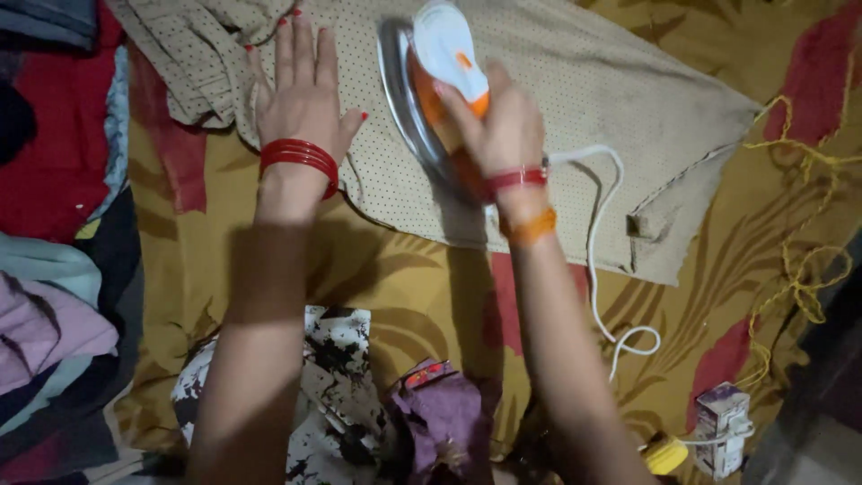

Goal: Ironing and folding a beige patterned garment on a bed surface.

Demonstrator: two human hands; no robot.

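Nearest the camera, a crumpled black-and-white patterned cloth (328, 395) and a purple cloth (444, 418) lay at the bottom edge between the two forearms. To the lower right sat a small printed box (721, 427) and a yellow plug (665, 454), from which a white cord (594, 269) looped up over the mustard, leaf-patterned sheet (404, 287) with red patches that covered the surface. A thin yellow string (795, 260) trailed along the right side of that sheet.

Farther up, a beige dotted garment (584, 117) was spread flat across the sheet. The right hand (503, 126), with red and orange bands at the wrist, was closed around the handle of a white and orange iron (440, 81). The iron was tipped onto its side, its shiny soleplate facing left, and rested on the garment near its middle. The left hand (305, 90), wearing red bangles, lay flat with fingers spread, palm down on the left part of the garment, just beside a bunched section of the same cloth.

At the far left edge, a heap of folded clothes (54, 224) in red, teal and pink sat piled up.
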